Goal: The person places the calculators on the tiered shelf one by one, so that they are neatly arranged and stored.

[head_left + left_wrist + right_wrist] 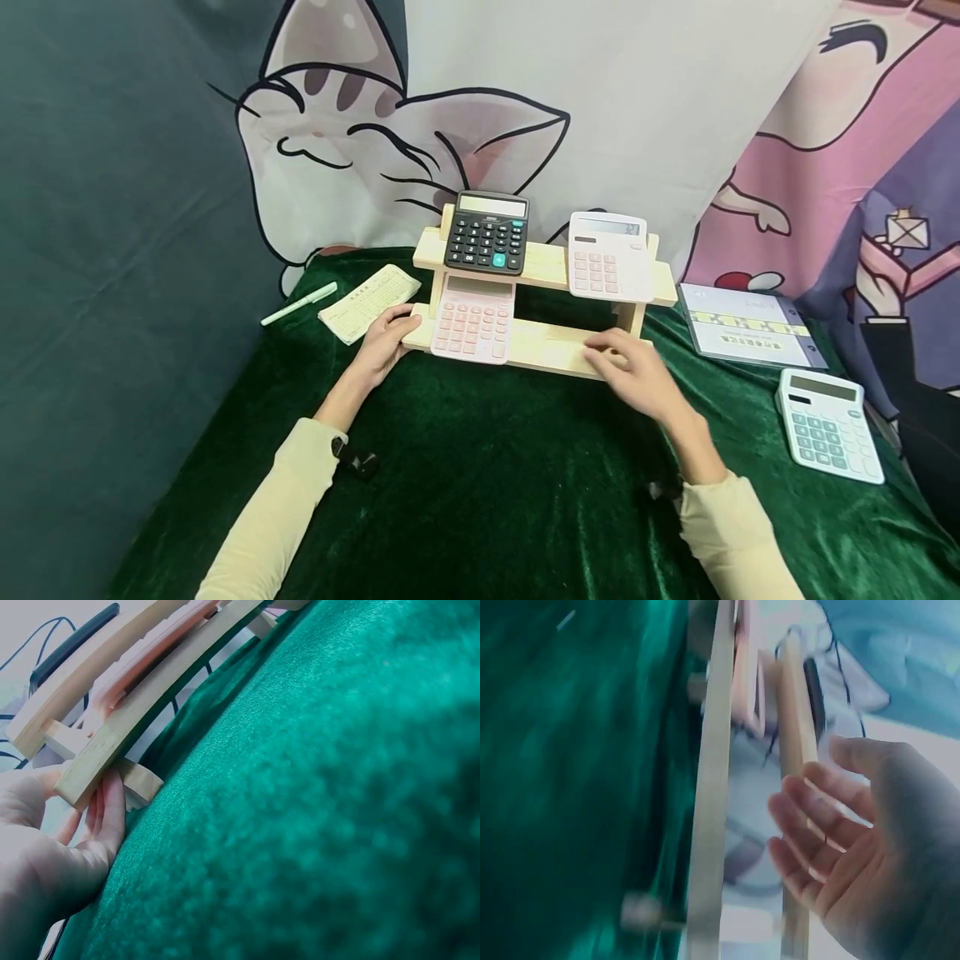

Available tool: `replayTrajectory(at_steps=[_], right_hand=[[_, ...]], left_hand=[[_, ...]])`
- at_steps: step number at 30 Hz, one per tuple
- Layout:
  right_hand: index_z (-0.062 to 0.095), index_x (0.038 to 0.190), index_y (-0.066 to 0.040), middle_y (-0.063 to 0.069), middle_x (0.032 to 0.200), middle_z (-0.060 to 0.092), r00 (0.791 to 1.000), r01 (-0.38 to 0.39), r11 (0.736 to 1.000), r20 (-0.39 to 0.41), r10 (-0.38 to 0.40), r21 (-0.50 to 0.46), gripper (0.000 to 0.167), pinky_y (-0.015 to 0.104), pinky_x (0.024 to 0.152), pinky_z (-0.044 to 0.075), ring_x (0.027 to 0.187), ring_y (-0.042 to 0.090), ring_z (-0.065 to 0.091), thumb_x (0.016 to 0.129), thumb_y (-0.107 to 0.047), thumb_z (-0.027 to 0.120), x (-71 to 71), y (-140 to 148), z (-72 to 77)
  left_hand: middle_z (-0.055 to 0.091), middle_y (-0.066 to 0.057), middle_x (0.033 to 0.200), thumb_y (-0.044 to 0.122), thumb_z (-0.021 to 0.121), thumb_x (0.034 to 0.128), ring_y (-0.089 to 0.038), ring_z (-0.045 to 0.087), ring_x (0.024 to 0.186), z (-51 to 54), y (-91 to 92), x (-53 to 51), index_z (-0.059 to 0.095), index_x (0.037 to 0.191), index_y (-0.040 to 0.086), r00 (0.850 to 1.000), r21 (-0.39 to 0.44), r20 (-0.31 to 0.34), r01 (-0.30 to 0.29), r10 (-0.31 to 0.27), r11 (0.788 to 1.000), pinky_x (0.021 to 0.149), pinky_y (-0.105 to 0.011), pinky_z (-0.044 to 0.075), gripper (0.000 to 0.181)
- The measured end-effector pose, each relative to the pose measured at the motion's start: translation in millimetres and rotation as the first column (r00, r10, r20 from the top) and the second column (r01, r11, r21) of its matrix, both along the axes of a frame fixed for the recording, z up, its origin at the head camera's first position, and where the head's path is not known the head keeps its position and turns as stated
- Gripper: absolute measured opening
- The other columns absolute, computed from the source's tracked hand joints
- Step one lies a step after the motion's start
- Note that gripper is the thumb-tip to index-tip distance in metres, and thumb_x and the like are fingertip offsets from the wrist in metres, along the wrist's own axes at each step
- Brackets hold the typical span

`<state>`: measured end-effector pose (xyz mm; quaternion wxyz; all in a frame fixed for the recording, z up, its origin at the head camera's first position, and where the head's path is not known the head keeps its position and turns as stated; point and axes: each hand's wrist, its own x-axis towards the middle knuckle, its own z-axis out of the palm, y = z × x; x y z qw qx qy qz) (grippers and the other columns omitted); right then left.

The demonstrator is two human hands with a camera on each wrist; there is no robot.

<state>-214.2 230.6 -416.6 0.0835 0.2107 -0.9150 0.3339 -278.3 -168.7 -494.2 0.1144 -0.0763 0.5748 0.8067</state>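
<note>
A two-tier wooden stand (547, 343) stands on green velvet cloth. My left hand (381, 348) grips the left end of its lower board, thumb on top; in the left wrist view that hand's fingers (112, 814) reach beneath the board. A pink calculator (471, 327) leans on the lower tier at the left. Above it, a black calculator (487, 235) leans on the upper tier, and a white calculator with pink keys (609, 258) leans at the upper right. My right hand (637, 373), fingers loosely bent and holding nothing, hovers by the lower board's right end.
Left of the stand lie a paper pad (371, 302) and a pale green pen (298, 304). To the right are a covered notebook (753, 325) and a white calculator with blue-green keys (828, 425). A cartoon-printed curtain (637, 92) hangs behind.
</note>
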Motion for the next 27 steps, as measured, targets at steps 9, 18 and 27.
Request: replayTrajectory(at_steps=[9,18,27], right_hand=[[0.073,0.107,-0.007,0.000,0.097,0.070,0.959,0.256,0.965,-0.110,-0.260,-0.050,0.016,0.012,0.075,0.038,0.086,-0.013,0.050,0.098,-0.018,0.064,20.5,87.4,-11.1],[0.072,0.110,-0.005,-0.034,0.091,0.059,0.822,0.549,0.792,0.002,-0.569,-0.266,0.022,0.008,0.073,0.037,0.082,-0.011,0.054,0.097,-0.022,0.066,30.1,152.3,-15.0],[0.070,0.121,-0.008,-0.034,0.094,0.053,0.671,0.700,0.629,0.012,-0.741,-0.338,0.030,0.008,0.080,0.035,0.088,-0.012,0.049,0.094,-0.021,0.067,34.8,192.4,-24.4]], left_hand=[[0.048,-0.014,0.139,0.017,0.060,0.1010,-0.010,0.063,0.102,1.7,-1.3,-0.5,0.033,0.149,0.007,1.000,-0.014,0.003,0.014,-0.014,1.000,0.081,-0.021,0.056,0.056],[0.050,-0.012,0.134,0.016,0.060,0.1007,-0.009,0.063,0.099,-0.5,-0.8,2.2,0.034,0.148,0.007,1.000,-0.013,-0.004,0.007,-0.007,1.000,0.080,-0.021,0.055,0.055],[0.050,-0.011,0.132,0.015,0.059,0.1011,-0.011,0.062,0.100,0.8,-2.1,1.9,0.034,0.148,0.006,1.000,-0.014,-0.010,0.000,0.000,1.000,0.078,-0.021,0.055,0.054]])
